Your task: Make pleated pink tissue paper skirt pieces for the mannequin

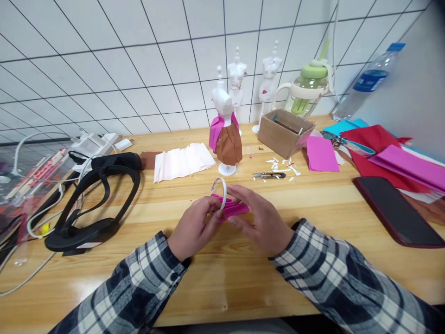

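Note:
My left hand (195, 226) is closed, its thumb and forefinger pinching a thin white ring (224, 195) that looks like a narrow roll of tape. Just behind and below the ring is a piece of pleated magenta paper (236, 209), partly hidden by my fingers. My right hand (266, 221) curves around the paper's right side, thumb and forefinger apart; whether its other fingers touch the paper is unclear. Beyond my hands stands a small white mannequin (222, 98) wearing a brown pleated skirt (229, 144) and a magenta piece (216, 132).
Thread snips (269, 176) lie beside white scraps (294, 169). A cardboard box (283, 134), two more mannequins, a green-lidded jug (306, 90) and a water bottle (371, 81) stand behind. Coloured sheets (321, 155) and a phone (399, 211) lie right; white paper (184, 161) and a black headset (95, 199) left.

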The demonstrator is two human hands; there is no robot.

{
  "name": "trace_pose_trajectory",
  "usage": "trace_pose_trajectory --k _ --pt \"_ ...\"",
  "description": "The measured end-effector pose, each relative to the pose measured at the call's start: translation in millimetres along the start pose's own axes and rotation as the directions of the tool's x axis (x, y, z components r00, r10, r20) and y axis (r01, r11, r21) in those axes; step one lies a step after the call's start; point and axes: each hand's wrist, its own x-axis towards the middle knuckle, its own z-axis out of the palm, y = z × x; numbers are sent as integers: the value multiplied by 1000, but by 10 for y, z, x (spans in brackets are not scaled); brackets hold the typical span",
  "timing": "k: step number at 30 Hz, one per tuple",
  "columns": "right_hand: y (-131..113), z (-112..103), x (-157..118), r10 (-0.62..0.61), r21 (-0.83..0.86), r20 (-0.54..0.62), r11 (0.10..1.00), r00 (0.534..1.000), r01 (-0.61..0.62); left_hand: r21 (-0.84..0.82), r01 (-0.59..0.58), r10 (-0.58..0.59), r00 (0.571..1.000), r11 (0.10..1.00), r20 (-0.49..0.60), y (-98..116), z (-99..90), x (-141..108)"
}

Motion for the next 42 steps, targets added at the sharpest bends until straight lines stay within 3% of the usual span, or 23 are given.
trace_pose_trajectory --k 6,10,18,23,28,31,42 --pt "20 53 -9 18 6 -8 1000 1000 -18 43 -213 205 968 976 144 47 -22 25" --pt "30 41 -19 -29 -82 -32 996 999 26 95 -287 271 951 953 149 51 0 13" --pt "18 45 -23 -53 -68 -18 996 998 52 196 -281 262 958 939 115 30 40 -20" --pt "58 58 -4 -73 -62 -10 995 997 72 193 -241 209 963 951 170 -1 50 -35" --pt "92 70 1 -58 -61 -90 997 994 52 139 -197 163 962 971 220 28 16 -14" --pt "87 44 2 -83 -96 -172 993 982 67 95 -197 176 964 976 197 48 -7 -2" --pt "-31 28 31 -220 -206 -36 956 975 209 126 -174 166 984 977 67 137 -26 15"
